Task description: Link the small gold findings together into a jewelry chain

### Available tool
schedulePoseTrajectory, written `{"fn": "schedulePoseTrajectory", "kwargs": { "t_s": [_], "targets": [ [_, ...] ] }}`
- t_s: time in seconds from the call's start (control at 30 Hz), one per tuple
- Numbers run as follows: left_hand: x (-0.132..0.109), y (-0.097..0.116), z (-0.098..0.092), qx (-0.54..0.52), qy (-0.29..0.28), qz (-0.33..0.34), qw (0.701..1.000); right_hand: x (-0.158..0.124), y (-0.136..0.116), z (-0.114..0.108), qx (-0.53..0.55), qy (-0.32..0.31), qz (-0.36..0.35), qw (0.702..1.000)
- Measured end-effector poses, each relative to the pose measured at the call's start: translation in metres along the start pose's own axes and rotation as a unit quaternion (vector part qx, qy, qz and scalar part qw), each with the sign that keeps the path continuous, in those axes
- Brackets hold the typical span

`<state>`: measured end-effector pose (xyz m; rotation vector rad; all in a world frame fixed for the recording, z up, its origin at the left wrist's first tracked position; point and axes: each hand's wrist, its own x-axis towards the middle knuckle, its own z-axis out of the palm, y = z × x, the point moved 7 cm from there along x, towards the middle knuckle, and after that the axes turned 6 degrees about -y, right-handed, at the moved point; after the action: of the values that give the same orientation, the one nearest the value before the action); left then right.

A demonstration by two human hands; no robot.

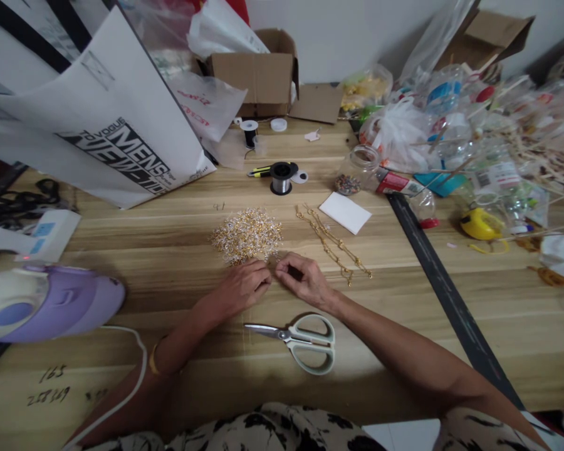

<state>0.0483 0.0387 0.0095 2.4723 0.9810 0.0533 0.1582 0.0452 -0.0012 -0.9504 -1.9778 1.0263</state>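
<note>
My left hand [251,283] rests at the near edge of a pile of small gold and silver beads or findings [247,234], its fingers curled together. Close beside it, my right hand [303,275] has thumb and forefinger pinched. The fingertips of both hands almost meet; whatever they hold is too small to make out. Right of the pile lies a gold chain [331,241] in a loose double strand. A pair of scissors [305,341] with pale green handles lies just below my hands, blades pointing left.
A wire spool [281,178], a white card [345,212] and a jar of beads [357,169] stand beyond the pile. A large paper bag [113,119] and a purple-white appliance [61,300] occupy the left. Plastic bottles and bags [451,119] crowd the right. A white cord [138,363] crosses my left arm.
</note>
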Motion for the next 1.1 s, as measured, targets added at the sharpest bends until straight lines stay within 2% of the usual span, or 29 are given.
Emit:
{"fn": "schedulePoseTrajectory", "kwargs": {
  "t_s": [0.27, 0.4, 0.53, 0.7, 1.1],
  "targets": [
    [0.002, -0.018, -0.004, -0.138, 0.047, -0.068, 0.987, 0.0, 0.0, -0.002, 0.009, 0.003, 0.002, 1.0],
    [0.001, -0.031, -0.001, -0.226, 0.064, -0.118, 0.965, 0.0, -0.001, 0.0, 0.009, -0.008, -0.019, 1.0],
    [0.0, -0.04, 0.007, -0.329, 0.048, -0.15, 0.931, 0.0, -0.002, 0.004, 0.0, -0.026, -0.038, 0.999],
    [0.0, -0.041, 0.01, -0.395, 0.041, -0.156, 0.905, 0.0, -0.002, 0.006, -0.007, -0.033, -0.041, 0.999],
    [0.003, -0.038, 0.009, -0.457, 0.068, -0.142, 0.876, 0.0, -0.002, 0.004, 0.0, -0.023, -0.034, 0.999]
  ]
}}
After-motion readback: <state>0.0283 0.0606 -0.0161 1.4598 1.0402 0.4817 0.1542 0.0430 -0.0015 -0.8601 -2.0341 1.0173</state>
